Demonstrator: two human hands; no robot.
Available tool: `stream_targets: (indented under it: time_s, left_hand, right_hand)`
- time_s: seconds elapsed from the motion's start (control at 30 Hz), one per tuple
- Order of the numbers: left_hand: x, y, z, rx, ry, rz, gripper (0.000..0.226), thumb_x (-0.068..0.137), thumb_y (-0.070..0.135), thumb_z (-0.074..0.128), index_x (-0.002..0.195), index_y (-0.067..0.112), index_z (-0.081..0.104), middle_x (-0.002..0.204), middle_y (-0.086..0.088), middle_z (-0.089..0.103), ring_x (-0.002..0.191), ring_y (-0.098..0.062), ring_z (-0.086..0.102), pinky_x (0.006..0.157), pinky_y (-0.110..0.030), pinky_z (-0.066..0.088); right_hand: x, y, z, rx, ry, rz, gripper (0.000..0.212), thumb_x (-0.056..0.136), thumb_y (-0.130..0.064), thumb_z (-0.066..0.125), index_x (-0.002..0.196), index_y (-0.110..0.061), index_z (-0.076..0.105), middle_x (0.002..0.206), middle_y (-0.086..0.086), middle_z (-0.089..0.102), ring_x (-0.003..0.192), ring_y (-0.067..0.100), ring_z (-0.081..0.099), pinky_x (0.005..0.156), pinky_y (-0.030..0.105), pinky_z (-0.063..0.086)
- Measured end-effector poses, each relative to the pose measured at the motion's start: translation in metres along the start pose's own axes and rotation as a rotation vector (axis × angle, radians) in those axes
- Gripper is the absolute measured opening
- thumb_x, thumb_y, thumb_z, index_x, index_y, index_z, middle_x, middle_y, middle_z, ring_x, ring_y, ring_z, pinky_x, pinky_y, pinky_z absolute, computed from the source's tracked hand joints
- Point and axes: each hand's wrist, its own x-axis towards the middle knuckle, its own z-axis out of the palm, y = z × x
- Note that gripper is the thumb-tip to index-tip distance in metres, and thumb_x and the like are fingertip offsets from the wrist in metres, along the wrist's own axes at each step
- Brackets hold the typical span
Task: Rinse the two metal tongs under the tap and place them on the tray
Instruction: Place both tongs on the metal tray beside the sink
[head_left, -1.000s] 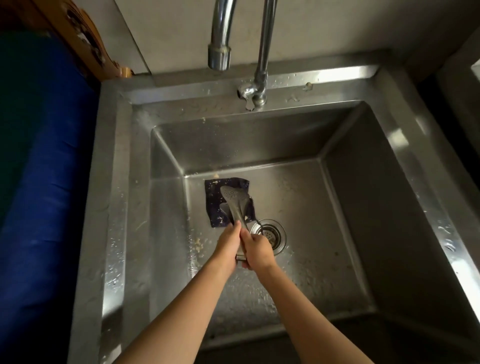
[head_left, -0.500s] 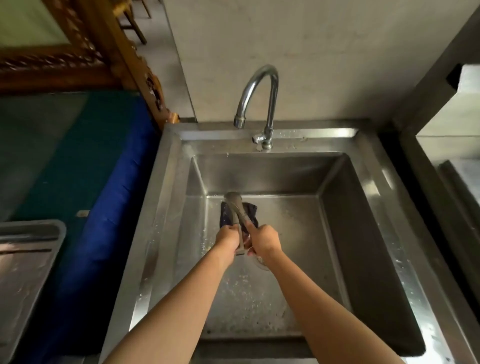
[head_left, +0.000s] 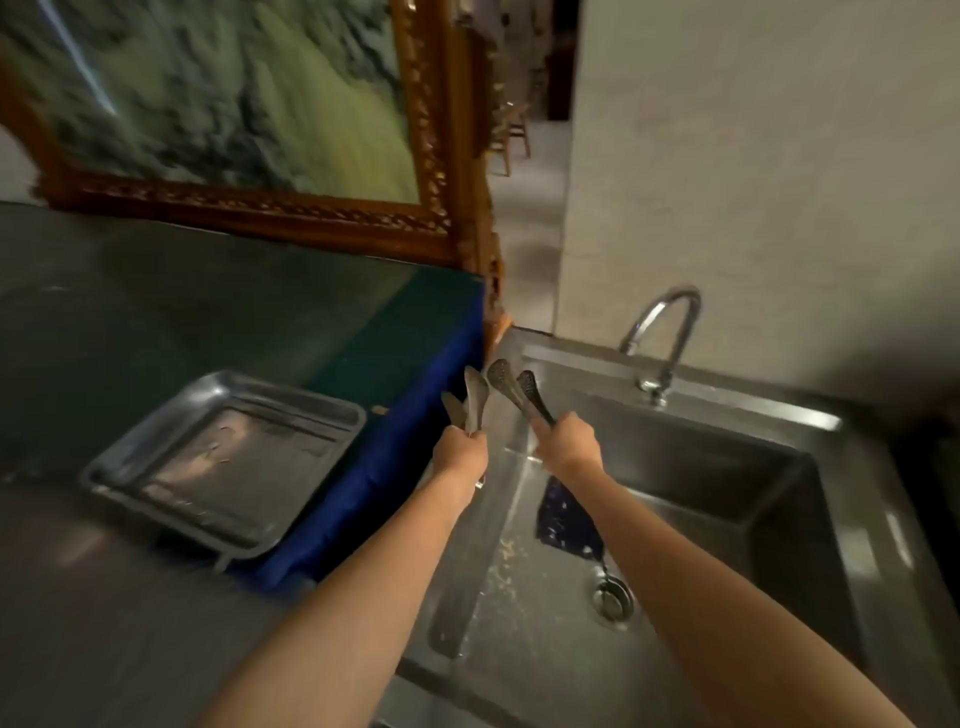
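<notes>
My left hand (head_left: 460, 453) grips one pair of metal tongs (head_left: 469, 401) by the handle, its smooth heads pointing up over the sink's left rim. My right hand (head_left: 565, 441) holds the second pair of tongs (head_left: 514, 387), whose perforated heads slant up and left. Both pairs hang in the air between the sink basin (head_left: 727, 467) and the metal tray (head_left: 218, 462). The tray lies on the counter to the left with nothing on it. No water runs from the tap (head_left: 662, 338).
A dark blue cloth (head_left: 566, 519) lies on the sink floor near the drain (head_left: 613, 597). A blue cover (head_left: 395, 452) hangs between counter and sink. A carved wooden frame (head_left: 452, 171) stands behind the counter. A pale wall rises behind the tap.
My hands lifted from low over the sink floor and swung left toward the tray. The tongs, held together before, are now apart, one pair in each hand. The view turned left.
</notes>
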Motion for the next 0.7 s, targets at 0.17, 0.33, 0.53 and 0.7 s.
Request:
stream_targets:
  time_s: [0.17,0.33,0.53,0.7]
  left_hand:
    - [0.012,-0.004,-0.082,0.054,0.226,0.057,0.033,0.094,0.023,0.047,0.108,-0.004,0.057,0.113,-0.026,0.062,0.102,-0.040,0.059,0.077,-0.037,0.045]
    - [0.026,-0.033,-0.171,0.088,0.368,0.004,0.038,0.097,0.027,0.038,0.108,-0.003,0.059,0.110,-0.028,0.063,0.097,-0.041,0.062,0.083,-0.045,0.051]
    - [0.042,-0.081,-0.258,0.088,0.455,-0.094,0.043,0.100,0.030,0.032,0.106,-0.003,0.059,0.090,-0.021,0.064,0.069,-0.032,0.063,0.060,-0.034,0.053]
    - [0.064,-0.114,-0.290,-0.151,0.478,-0.138,0.042,0.098,0.033,0.039,0.091,-0.003,0.059,0.068,-0.017,0.060,0.055,-0.026,0.059,0.057,-0.037,0.056]
  right_hand:
    - [-0.010,-0.067,0.035,-0.207,-0.039,-0.288,0.041,0.095,-0.035,0.044,0.114,0.001,0.046,0.113,0.024,0.059,0.103,0.043,0.057,0.086,0.046,0.047]
    - [-0.016,-0.128,0.103,-0.247,-0.115,-0.488,0.038,0.095,-0.032,0.046,0.108,0.004,0.045,0.113,0.028,0.060,0.105,0.045,0.055,0.086,0.046,0.043]
    - [-0.003,-0.163,0.187,-0.362,-0.264,-0.536,0.040,0.097,-0.034,0.042,0.113,0.002,0.042,0.116,0.026,0.058,0.109,0.043,0.054,0.087,0.043,0.043]
    - [0.024,-0.166,0.239,-0.574,-0.343,-0.579,0.046,0.098,-0.035,0.038,0.126,0.002,0.036,0.121,0.024,0.058,0.112,0.038,0.055,0.087,0.040,0.044]
